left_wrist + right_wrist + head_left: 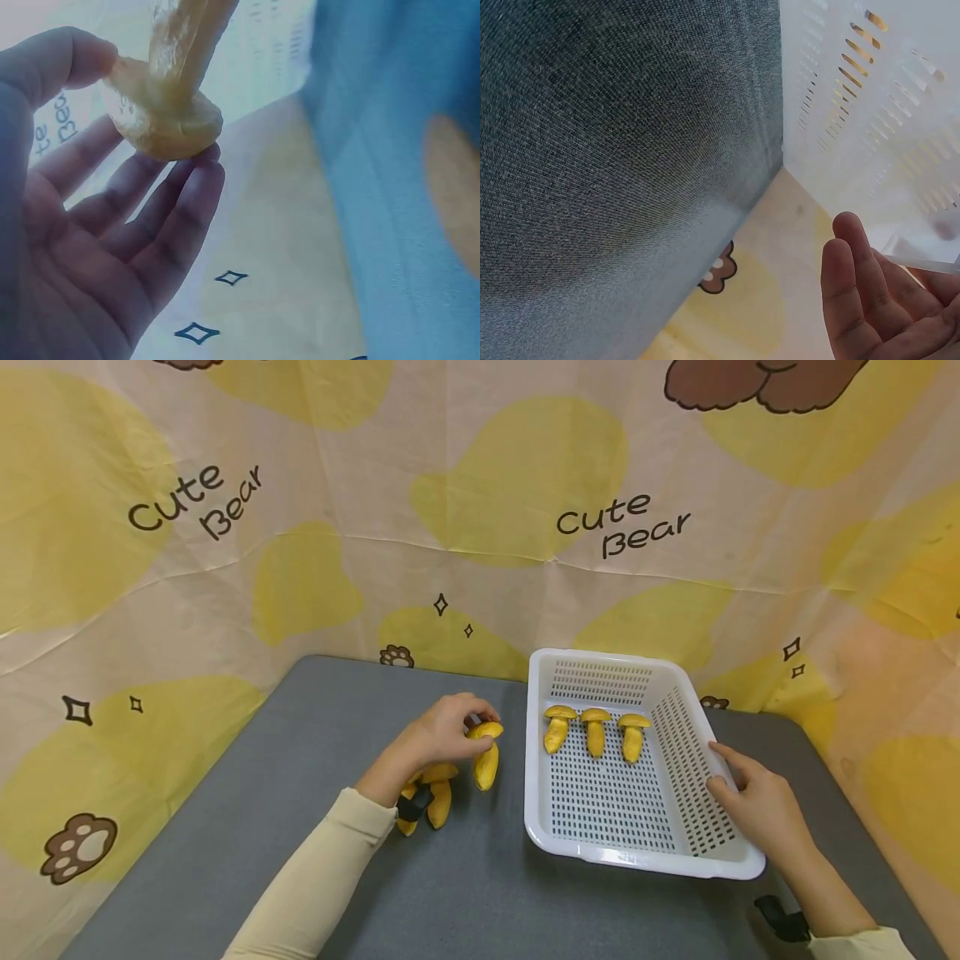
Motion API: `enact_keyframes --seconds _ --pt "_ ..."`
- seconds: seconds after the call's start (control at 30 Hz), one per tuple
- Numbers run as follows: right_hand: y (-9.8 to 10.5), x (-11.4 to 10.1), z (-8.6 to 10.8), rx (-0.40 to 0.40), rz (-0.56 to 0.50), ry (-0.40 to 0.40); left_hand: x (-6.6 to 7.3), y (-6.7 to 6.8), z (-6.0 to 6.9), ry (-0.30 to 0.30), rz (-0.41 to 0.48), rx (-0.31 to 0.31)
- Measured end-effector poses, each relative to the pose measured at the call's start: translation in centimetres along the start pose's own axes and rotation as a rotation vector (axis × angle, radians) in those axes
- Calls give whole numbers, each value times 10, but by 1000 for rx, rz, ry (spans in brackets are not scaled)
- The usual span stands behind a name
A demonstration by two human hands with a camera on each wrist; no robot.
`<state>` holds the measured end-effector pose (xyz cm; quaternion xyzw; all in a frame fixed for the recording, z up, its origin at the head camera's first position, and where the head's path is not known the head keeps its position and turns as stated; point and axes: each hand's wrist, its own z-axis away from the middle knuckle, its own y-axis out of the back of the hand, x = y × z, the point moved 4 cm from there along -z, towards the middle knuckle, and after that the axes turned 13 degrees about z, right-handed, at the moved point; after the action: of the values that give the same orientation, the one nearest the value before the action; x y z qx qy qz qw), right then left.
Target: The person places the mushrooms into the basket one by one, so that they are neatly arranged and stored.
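My left hand (456, 727) pinches a yellow toy mushroom (486, 767) by its cap, thumb on one side and fingertips on the other. The left wrist view shows that mushroom (176, 112) with its stem pointing away from the palm. To its right stands a white perforated basket (600, 852), where three yellow mushrooms (596, 733) lie in a row toward the back. My right hand (765, 802) holds the basket's right rim, thumb on the inner side and fingers outside and beneath the edge, as the right wrist view shows the fingers (840, 285).
More yellow mushrooms (440, 802) lie on the grey table (300, 777) under my left wrist, partly hidden by it and a black strap (415, 803). A printed cloth (480, 510) hangs behind the table and along its sides.
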<state>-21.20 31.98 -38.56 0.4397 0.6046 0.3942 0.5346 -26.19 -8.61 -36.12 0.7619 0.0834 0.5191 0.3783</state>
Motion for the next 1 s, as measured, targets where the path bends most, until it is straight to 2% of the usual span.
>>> enact_keyframes --seconds 0.33,0.57,0.73,1.0 --pt "1 0 0 0 -3 4 24 11 -12 -50 20 119" --pt "1 0 0 -4 3 3 44 11 -24 -123 100 157" --pt "1 1 -1 -8 9 2 56 4 -34 -157 118 129" --pt "0 2 -1 16 13 16 66 -16 -55 -175 89 20"
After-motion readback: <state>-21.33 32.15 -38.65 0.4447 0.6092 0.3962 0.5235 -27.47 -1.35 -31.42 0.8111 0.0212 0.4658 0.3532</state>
